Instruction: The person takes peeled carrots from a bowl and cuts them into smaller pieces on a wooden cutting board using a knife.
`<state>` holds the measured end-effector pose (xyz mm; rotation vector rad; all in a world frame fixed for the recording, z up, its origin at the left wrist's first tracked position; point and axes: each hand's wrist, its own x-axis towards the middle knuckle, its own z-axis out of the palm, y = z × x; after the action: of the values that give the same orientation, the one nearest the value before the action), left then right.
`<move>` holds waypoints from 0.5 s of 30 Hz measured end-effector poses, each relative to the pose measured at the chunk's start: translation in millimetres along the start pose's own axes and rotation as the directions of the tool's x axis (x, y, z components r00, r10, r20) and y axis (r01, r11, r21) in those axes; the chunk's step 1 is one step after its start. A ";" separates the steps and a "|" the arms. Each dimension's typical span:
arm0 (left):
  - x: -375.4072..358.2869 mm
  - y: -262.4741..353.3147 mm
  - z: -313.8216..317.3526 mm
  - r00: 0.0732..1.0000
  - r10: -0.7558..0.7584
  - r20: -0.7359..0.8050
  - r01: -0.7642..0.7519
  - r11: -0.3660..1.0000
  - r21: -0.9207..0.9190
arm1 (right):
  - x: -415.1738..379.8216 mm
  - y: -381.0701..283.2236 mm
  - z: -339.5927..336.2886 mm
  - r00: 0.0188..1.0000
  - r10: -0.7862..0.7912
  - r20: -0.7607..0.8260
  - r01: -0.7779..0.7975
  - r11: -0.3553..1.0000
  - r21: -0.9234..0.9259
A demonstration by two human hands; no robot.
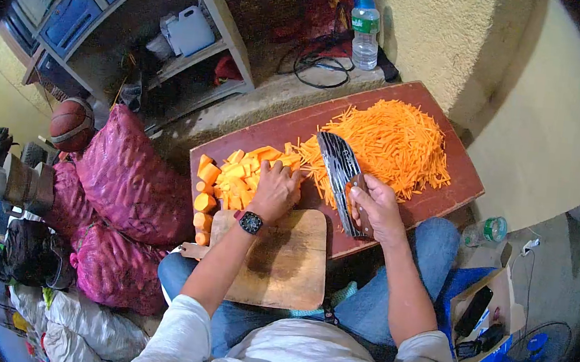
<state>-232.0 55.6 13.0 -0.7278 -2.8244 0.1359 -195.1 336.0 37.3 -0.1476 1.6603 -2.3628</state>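
My left hand (277, 192), with a watch on its wrist, lies on the pile of cut carrot pieces (238, 176), fingers bent down among them; whether it grips a piece is hidden. My right hand (379, 209) is wrapped round the brown handle of a wide knife (338, 172), whose blade has a dark and silver pattern and points away from me. Behind the knife, a large heap of thin carrot strips (394, 146) covers the right part of the red table (449, 194). A wooden cutting board (282, 264) rests across my lap, bare of carrot.
Pink net sacks (129, 179) and a basketball (72, 124) are at the left. A water bottle (365, 38) stands behind the table near black cables. At the right are a cardboard box (494, 305), a lying bottle (493, 229) and a fan (535, 355).
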 end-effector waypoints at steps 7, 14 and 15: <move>-13.1 -5.4 -0.3 0.978 -0.132 -0.159 0.080 0.951 -0.299 | -2.5 -0.8 0.2 0.997 0.048 0.058 -0.044 0.996 -0.073; -16.9 -7.5 6.8 0.930 -0.296 -0.219 0.162 0.864 -0.477 | -2.2 1.8 6.6 0.997 0.037 0.074 -0.032 0.996 -0.079; -15.9 -7.7 11.1 0.925 -0.298 -0.237 0.169 0.880 -0.445 | -2.5 2.4 6.2 0.996 0.045 0.080 -0.038 0.995 -0.090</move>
<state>-224.6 40.8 0.3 -0.4195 -2.6329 -0.5893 -191.0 330.3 37.3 -0.2211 1.7127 -2.2231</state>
